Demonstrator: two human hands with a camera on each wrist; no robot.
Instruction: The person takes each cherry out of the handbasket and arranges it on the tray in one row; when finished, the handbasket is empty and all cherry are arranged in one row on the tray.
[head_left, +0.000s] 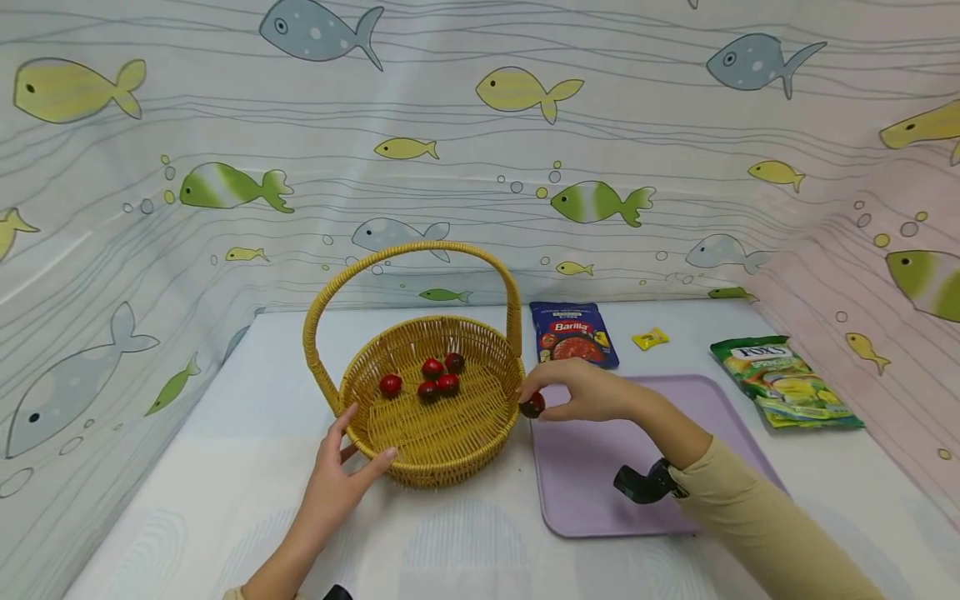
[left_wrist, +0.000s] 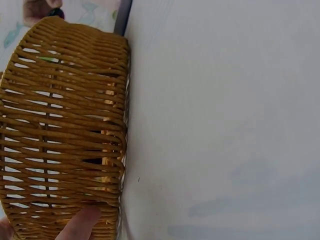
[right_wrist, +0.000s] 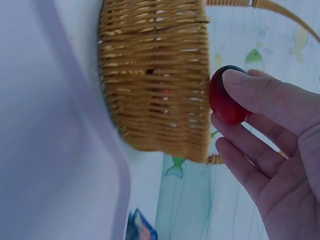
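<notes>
A yellow woven basket [head_left: 435,468] with a tall arched handle stands on the table, with several small red round fruits [head_left: 447,384] inside on its floor. My left hand [head_left: 339,479] touches the basket's near left side, thumb and fingers spread. One fingertip [left_wrist: 82,224] presses against the woven wall in the left wrist view. At the basket's right rim, my right hand [head_left: 581,392] pinches another dark-red round fruit [right_wrist: 227,95] between thumb and fingers. This fruit shades from nearly black to bright red.
A lilac tray [head_left: 592,492] lies right of the basket, under my right forearm. Behind it are a blue Barilla pouch [head_left: 573,335] and a small yellow packet [head_left: 650,338]. A green Fox's bag [head_left: 783,383] lies farther right. Fish-printed cloth [head_left: 465,167] hangs behind and around the sides.
</notes>
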